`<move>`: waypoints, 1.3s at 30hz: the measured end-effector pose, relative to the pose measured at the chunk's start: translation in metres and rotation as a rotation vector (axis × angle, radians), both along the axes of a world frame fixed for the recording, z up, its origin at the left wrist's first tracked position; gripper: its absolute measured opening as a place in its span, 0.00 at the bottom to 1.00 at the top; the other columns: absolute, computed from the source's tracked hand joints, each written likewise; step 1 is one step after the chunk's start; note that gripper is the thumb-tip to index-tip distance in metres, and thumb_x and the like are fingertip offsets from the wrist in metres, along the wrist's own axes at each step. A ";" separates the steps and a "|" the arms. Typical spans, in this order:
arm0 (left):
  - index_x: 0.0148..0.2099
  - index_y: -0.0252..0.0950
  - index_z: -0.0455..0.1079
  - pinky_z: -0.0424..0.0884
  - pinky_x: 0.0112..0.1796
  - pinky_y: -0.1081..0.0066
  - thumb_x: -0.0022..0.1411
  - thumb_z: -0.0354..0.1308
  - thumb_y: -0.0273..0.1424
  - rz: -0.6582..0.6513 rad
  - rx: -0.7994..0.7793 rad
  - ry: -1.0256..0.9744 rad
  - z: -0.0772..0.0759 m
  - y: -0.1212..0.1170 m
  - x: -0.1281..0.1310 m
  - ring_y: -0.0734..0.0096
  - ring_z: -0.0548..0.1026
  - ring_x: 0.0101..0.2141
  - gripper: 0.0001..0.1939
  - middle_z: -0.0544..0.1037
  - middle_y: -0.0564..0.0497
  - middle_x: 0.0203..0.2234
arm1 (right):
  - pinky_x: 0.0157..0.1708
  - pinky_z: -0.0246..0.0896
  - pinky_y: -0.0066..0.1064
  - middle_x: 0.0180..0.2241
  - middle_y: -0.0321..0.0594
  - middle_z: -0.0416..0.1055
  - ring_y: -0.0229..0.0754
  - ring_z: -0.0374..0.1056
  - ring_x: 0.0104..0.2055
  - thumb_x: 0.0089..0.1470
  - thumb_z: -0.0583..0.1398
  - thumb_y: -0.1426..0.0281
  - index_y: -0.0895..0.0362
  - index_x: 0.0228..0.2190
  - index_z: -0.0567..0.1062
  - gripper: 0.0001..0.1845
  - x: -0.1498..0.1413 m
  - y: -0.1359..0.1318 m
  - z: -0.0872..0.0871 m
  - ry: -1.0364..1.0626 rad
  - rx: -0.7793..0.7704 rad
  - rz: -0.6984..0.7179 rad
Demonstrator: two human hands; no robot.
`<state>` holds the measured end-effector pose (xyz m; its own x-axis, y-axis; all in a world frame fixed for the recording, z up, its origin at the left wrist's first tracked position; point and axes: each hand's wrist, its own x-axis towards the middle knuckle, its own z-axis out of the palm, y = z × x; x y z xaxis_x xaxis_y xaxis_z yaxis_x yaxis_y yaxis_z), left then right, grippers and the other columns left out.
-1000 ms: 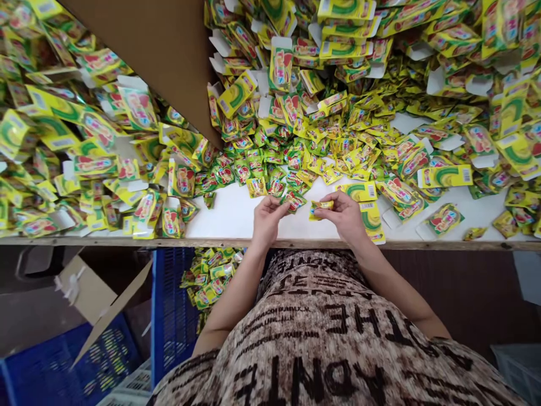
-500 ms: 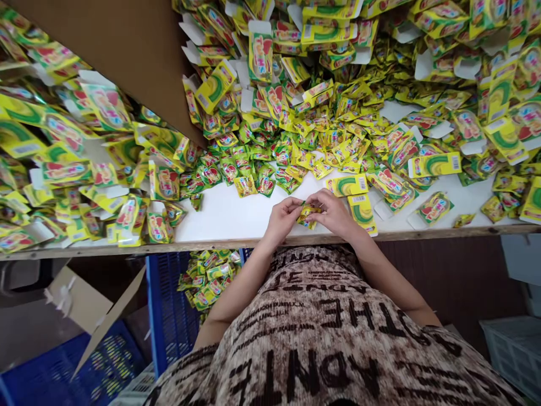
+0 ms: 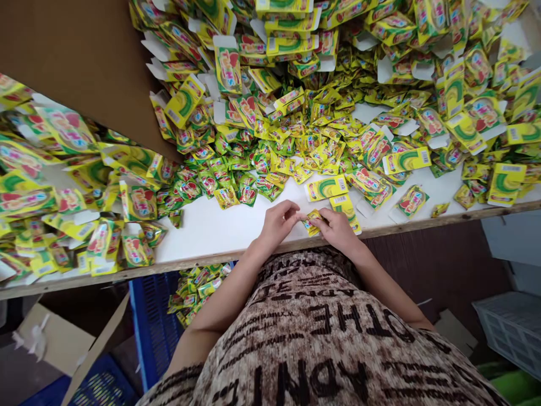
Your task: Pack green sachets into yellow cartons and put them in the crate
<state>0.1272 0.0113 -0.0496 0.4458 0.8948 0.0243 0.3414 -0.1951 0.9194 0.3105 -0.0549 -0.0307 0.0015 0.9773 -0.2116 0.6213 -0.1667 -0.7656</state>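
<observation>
A small yellow sachet (image 3: 311, 222) is pinched between the thumb and fingers of my right hand (image 3: 338, 230), just above the table's front edge. My left hand (image 3: 277, 224) is beside it on the left, fingers loosely bent and apart, one fingertip close to the sachet's edge; whether it touches I cannot tell. Two yellow printed boxes, an upper one (image 3: 326, 188) and a lower one (image 3: 345, 212), lie right behind my right hand. Beyond my hands spreads a heap of small green and yellow sachets (image 3: 253, 169).
Open-flapped printed cartons (image 3: 228, 65) are piled at the back. More cartons (image 3: 67, 197) cover the left side, beside a brown cardboard panel (image 3: 84, 67). Below the white table (image 3: 203, 228) stand a blue crate (image 3: 154, 327) and a pale crate (image 3: 511, 327).
My left fingers have come away from their pinch at the sachet and spread slightly. The right hand keeps hold. The whole view has shifted and tilted a little.
</observation>
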 end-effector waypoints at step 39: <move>0.37 0.36 0.68 0.63 0.33 0.71 0.60 0.62 0.42 -0.023 -0.205 -0.040 0.003 -0.018 -0.002 0.70 0.68 0.30 0.14 0.71 0.53 0.27 | 0.37 0.63 0.33 0.33 0.38 0.71 0.42 0.65 0.35 0.56 0.59 0.56 0.56 0.33 0.72 0.15 0.014 0.012 -0.006 0.207 0.288 -0.503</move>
<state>0.1257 -0.0069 -0.0470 0.4683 0.8725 -0.1394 0.3018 -0.0097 0.9533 0.3249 -0.0427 -0.0367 0.4641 0.8856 0.0154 0.3540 -0.1696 -0.9197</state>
